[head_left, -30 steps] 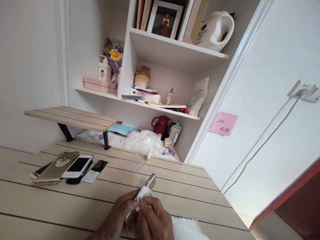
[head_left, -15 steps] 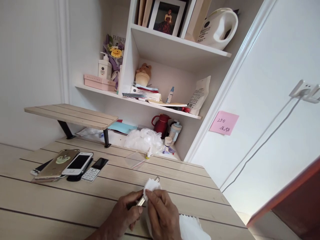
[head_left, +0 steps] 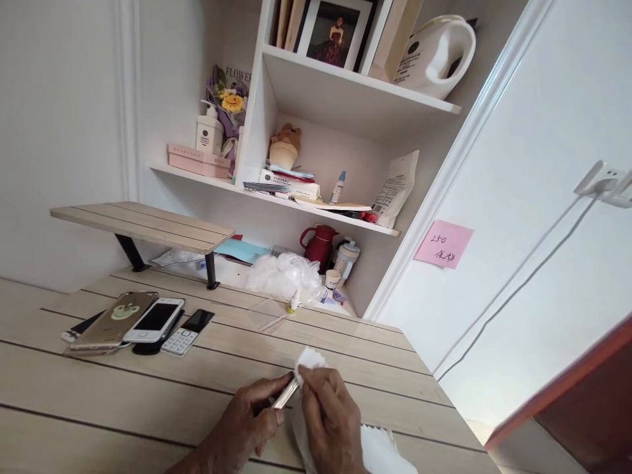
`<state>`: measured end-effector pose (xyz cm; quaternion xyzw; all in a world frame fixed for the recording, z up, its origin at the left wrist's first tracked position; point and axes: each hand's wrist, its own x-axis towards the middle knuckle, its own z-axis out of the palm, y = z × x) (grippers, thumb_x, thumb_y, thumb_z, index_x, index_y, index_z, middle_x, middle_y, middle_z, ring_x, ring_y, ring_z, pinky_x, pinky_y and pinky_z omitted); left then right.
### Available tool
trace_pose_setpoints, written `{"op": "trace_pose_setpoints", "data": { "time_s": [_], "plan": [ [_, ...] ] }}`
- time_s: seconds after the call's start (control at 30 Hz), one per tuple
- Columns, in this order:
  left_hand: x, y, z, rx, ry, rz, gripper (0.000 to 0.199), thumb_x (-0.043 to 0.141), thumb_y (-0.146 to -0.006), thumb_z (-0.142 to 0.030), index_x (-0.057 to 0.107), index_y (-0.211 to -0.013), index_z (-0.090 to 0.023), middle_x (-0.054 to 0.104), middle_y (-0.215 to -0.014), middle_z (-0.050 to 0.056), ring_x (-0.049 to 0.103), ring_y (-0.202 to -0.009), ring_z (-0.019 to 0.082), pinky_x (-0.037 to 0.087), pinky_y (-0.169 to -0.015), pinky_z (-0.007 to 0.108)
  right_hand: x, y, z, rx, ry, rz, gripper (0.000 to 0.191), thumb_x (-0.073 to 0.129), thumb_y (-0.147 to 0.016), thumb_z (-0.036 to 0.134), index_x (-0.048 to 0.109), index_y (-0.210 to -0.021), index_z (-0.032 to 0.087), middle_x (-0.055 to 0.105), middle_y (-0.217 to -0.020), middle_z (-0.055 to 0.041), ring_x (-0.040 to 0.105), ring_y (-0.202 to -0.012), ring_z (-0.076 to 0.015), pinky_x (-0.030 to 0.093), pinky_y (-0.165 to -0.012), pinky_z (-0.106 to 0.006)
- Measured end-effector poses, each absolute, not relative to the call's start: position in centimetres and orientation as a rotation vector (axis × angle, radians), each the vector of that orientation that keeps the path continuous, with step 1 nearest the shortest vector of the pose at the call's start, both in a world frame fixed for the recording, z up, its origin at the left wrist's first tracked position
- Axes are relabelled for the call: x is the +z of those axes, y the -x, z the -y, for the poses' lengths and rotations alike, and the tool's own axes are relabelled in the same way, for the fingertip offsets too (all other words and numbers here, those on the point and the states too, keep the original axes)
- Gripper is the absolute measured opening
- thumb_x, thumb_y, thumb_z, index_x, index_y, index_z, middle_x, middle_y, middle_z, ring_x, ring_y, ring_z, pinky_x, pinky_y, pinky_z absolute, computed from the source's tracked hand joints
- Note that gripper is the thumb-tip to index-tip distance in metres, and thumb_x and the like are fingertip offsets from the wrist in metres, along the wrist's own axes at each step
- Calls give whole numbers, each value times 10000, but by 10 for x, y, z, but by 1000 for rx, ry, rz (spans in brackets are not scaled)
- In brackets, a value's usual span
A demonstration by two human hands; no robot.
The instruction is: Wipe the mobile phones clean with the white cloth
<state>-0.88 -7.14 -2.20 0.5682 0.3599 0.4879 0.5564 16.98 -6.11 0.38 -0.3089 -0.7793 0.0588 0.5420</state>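
My left hand (head_left: 249, 418) grips a slim, shiny, pale-gold phone (head_left: 286, 396), seen nearly edge-on and tilted up to the right above the table. Bunched in my right hand (head_left: 330, 418) is a white cloth (head_left: 311, 359), pressed by the fingers around the phone's far end and covering it. The loose part of this cloth, with a zigzag edge, hangs out below and to the right of my right hand. The phone's screen and back do not show.
On the wooden table (head_left: 162, 408), several phones (head_left: 158, 322) lie at the left. A small bottle (head_left: 293, 301) and a clear plastic bag (head_left: 266, 315) are farther back. A raised wooden stand (head_left: 143, 227) rises at the back left, before the white shelves (head_left: 320, 204).
My right hand and the cloth have slid slightly right along the phone, to its far end. More of the phone's edge shows between the hands. My left hand keeps its hold.
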Motion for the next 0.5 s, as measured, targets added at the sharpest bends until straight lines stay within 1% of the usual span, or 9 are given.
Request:
{"op": "trace_pose_setpoints", "data": {
  "time_s": [0.07, 0.13, 0.23, 0.33, 0.43, 0.5],
  "plan": [
    [-27, 9, 70, 1138, -1342, -876, 597, 650, -788, -367, 687, -1341, -146, 603, -738, -8, 433, -458, 76, 392, -386, 189, 6, -174, 56, 115, 780, 1788, 333, 483, -1001, 66, 679, -1231, 205, 645, -929, -72, 689, -844, -166, 558, -706, -242],
    [-27, 9, 71, 1126, -1343, -877, 597, 647, -783, -361, 689, -1338, -146, 615, -761, 0, 439, -454, 73, 390, -383, 187, 4, -173, 57, 110, 779, 1786, 335, 491, -997, 59, 674, -1237, 205, 641, -923, -68, 685, -833, -161, 552, -689, -234],
    [-21, 9, 72, 1145, -1355, -835, 617, 641, -792, -467, 716, -1279, -95, 555, -629, -23, 433, -421, 80, 375, -383, 192, -1, -164, 64, 137, 712, 1866, 345, 526, -978, 72, 671, -1254, 220, 647, -883, -46, 685, -751, -138, 554, -637, -209],
    [-17, 9, 72, 1154, -1355, -829, 643, 637, -789, -523, 733, -1228, -63, 530, -593, -27, 436, -423, 85, 370, -389, 195, -1, -162, 67, 147, 670, 1904, 342, 548, -966, 95, 678, -1250, 235, 660, -873, -34, 685, -719, -129, 557, -625, -201],
    [-19, 8, 72, 1118, -1324, -887, 653, 648, -773, -444, 692, -1305, -70, 536, -620, -25, 436, -458, 93, 391, -392, 194, 4, -169, 61, 127, 752, 1837, 317, 519, -985, 77, 691, -1212, 216, 657, -899, -50, 686, -789, -145, 556, -685, -222],
    [-21, 7, 72, 1101, -1322, -920, 648, 647, -771, -389, 672, -1344, -87, 522, -630, -31, 442, -488, 99, 403, -399, 189, 6, -174, 57, 108, 802, 1777, 310, 492, -998, 64, 687, -1199, 197, 647, -901, -58, 677, -805, -149, 543, -690, -226]
  ]
}}
